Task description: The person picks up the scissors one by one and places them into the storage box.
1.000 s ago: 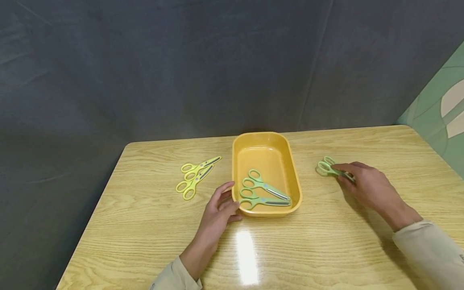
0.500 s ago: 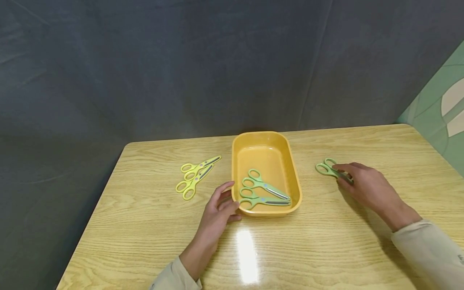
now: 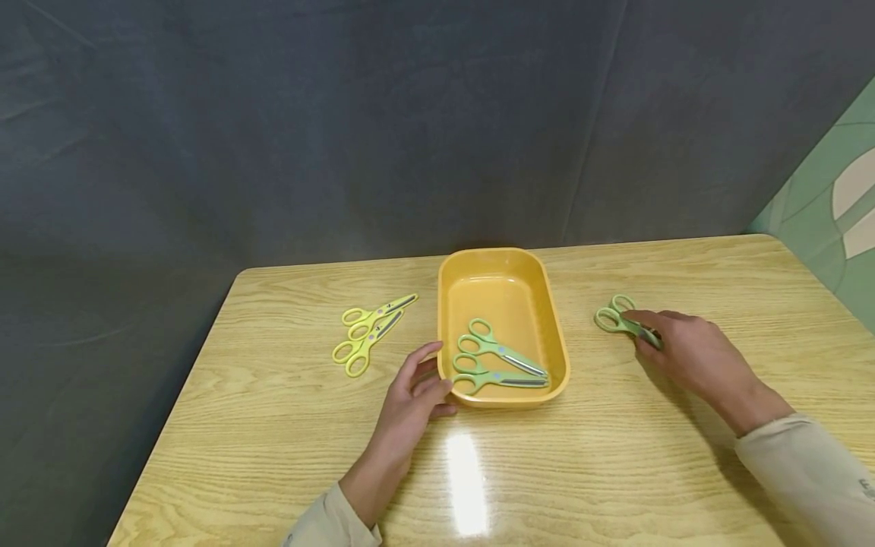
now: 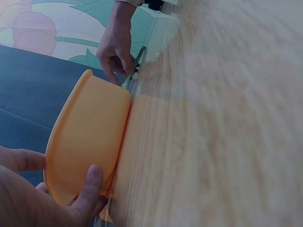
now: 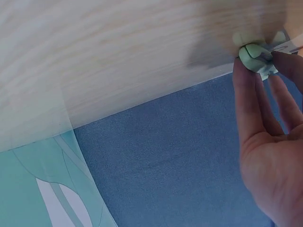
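In the head view my right hand [image 3: 690,353] pinches a pair of light green scissors [image 3: 630,327] at the blades, its finger loops pointing left. The right wrist view shows these scissors [image 5: 252,56] end-on between thumb and fingers, close to the tabletop. My left hand [image 3: 403,406] grips the near left corner of a yellow-orange plastic tray [image 3: 557,334], thumb on its outer wall and index finger at the rim. Inside the tray, toward its near end, lie two pairs of green scissors [image 3: 494,349], one above the other, tips pointing right.
Left of the tray, two pairs of yellow scissors [image 3: 365,347] lie overlapping on the wooden table [image 3: 273,441]. A dark cloth [image 3: 410,137] hangs along the back edge. At the right is a green patterned wall covering [image 3: 813,205].
The green scissors in my right hand have turned slightly, with their tips shifting a little toward me and left. My left hand and the tray stay in place.
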A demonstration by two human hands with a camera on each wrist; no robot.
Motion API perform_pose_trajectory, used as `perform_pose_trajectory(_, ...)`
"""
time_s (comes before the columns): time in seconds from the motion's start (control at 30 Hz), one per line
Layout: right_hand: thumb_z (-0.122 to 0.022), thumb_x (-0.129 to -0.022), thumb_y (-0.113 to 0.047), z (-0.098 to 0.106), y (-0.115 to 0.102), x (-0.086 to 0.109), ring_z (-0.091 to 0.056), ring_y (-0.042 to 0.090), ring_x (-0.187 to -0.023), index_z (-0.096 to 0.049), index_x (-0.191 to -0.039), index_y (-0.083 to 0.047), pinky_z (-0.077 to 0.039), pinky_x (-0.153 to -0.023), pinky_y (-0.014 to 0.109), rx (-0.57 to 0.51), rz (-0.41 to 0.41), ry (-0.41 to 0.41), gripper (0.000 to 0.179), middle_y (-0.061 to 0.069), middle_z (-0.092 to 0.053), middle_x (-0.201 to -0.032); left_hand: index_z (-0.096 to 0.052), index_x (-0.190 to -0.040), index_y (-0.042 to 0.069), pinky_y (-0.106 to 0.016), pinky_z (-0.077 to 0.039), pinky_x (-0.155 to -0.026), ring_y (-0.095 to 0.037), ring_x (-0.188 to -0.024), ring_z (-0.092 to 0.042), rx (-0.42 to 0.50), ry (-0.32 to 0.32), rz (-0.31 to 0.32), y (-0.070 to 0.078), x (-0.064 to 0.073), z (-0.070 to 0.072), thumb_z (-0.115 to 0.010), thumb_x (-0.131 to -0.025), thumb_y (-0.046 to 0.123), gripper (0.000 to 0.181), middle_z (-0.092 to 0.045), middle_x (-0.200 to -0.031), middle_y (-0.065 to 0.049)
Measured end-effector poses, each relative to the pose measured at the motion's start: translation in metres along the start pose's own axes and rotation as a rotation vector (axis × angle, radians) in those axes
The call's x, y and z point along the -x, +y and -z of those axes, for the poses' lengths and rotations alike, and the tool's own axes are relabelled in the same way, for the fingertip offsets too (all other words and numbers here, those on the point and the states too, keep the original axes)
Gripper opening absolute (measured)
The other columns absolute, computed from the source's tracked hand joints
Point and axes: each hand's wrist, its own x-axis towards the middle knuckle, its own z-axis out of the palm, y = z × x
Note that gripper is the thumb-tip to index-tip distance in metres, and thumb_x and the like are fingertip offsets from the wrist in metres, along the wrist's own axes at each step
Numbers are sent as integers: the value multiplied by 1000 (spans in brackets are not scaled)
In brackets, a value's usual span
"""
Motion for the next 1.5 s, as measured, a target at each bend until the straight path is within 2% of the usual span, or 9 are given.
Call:
perform_pose_trajectory(0.17, -73, -84, -8, 2, 0, 0, -50, 14, -64, -69, -123, -8, -45, -57, 33, -20, -4, 19, 39, 13, -73, -92, -41, -149, 22, -36, -60, -85, -29, -124, -56, 0, 3, -2, 0, -1, 0, -57, -97, 9, 55, -43, -145, -15)
perform_pose_trajectory(0.37, -76, -83, -8, 2, -1, 0, -63, 20, -73, -70, -123, -9, -53, -62, 43, -54, 2, 54, 40, 16, -75, -96, -41, -149, 22, -36, -60, -85, -29, -124, -57, 2, 3, -1, 0, -1, 0, -57, -97, 9, 55, -43, -145, -15)
perform_pose_trajectory(0.6, -81, -79, -8, 4, -6, 0, -67, 18, -73, -71, -121, -11, -49, -56, 31, -74, 53, 119, 43, 9, -76, -90, -41, -149, 22, -37, -60, -86, -29, -124, -57, 2, 1, -1, 0, 0, 0, -56, -97, 9, 55, -43, -145, -16)
perform_pose_trajectory(0.93, -82, -76, -5, 6, -19, -1, -70, 21, -74, -72, -120, -12, -59, -59, 37, -114, 96, 180, 45, 10, -76, -95, -42, -149, 23, -35, -59, -83, -29, -124, -56, -13, 1, 7, 0, 0, 1, -57, -97, 11, 55, -43, -145, -14)
perform_pose_trajectory(1.2, -81, -76, -4, 6, -28, -3, -69, 19, -73, -72, -119, -14, -56, -56, 28, -148, 114, 215, 46, 5, -74, -92, -41, -149, 24, -33, -59, -80, -29, -126, -55, -28, -2, 1, 1, 1, 0, -57, -98, 12, 55, -44, -146, -13)
perform_pose_trajectory(1.5, -81, -77, -5, 10, -42, -7, -68, 15, -74, -72, -119, -17, -59, -60, 31, -155, 109, 221, 44, 1, -73, -91, -41, -149, 23, -33, -59, -80, -28, -128, -54, -31, -2, 0, 1, 0, 0, -56, -98, 11, 54, -44, -146, -13)
